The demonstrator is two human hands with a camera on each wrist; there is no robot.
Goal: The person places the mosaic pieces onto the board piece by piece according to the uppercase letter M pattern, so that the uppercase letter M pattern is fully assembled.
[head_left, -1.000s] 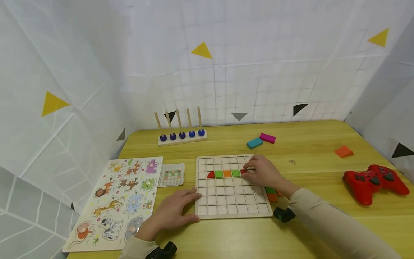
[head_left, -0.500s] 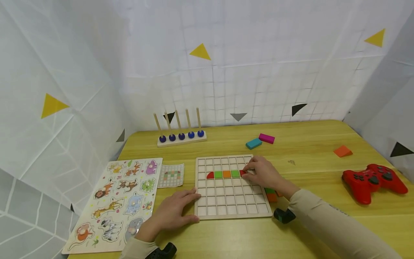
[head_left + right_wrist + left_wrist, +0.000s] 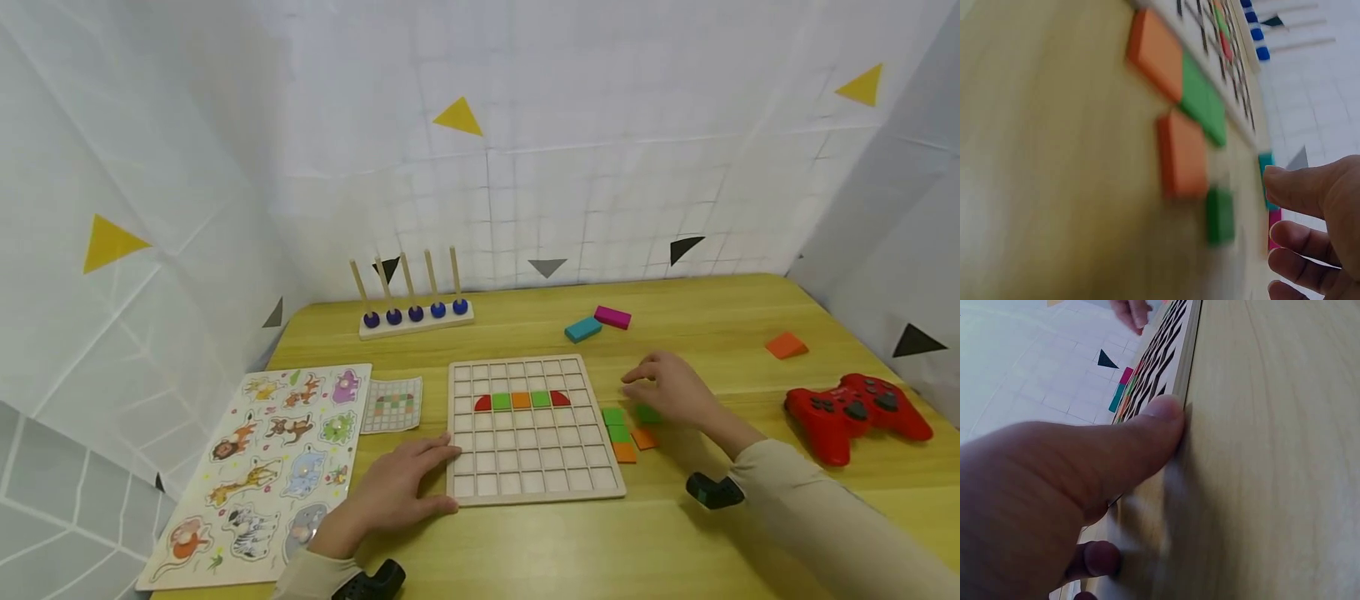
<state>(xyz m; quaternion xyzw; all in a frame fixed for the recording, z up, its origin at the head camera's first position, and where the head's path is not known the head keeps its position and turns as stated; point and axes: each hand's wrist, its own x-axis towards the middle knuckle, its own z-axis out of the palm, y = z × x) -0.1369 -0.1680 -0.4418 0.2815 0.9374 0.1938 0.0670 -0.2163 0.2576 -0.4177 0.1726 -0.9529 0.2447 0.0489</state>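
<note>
Both hands point(image 3: 397, 492) point(image 3: 671, 387) lie relaxed (fingers loosely spread).

Under my right hand point(image 3: 671, 390) lie loose green and orange tiles point(image 3: 624, 433), hard against the grid board point(image 3: 528, 467) on my left. Bare table point(image 3: 705, 333) lies ahead of my fingers; the red controller point(image 3: 855, 412) blocks the right. My left hand point(image 3: 393, 492) presses the board's near-left edge.

A wooden grid board point(image 3: 534, 467) lies flat on the bench, one row filled red, green, orange, green, red. Loose green and orange tiles point(image 3: 624, 433) are scattered just beside its right edge.
</note>
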